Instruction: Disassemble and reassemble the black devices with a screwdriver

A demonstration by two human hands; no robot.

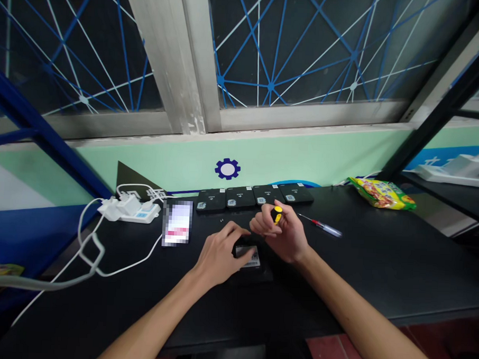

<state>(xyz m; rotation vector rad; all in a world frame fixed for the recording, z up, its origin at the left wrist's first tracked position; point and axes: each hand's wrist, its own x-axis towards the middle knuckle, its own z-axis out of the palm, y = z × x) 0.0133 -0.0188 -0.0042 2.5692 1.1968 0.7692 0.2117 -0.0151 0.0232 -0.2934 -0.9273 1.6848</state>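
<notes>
Right hand [279,227] wraps tight around a yellow-and-black handle [277,215]; left hand [221,254], half curled, grips the labelled device [255,260] on the worktop [379,259]. Four black boxes [239,198] lie lined up behind; this one looks unfinished.

light: dim, uneven | window panes [308,61]: dark | edges: stretched, soft | screen [178,219]: bright, pixelated

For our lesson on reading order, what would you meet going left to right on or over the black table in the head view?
White power strip → pixelated bright rectangle → left hand → right hand → red-collared screwdriver → snack packet.
</notes>
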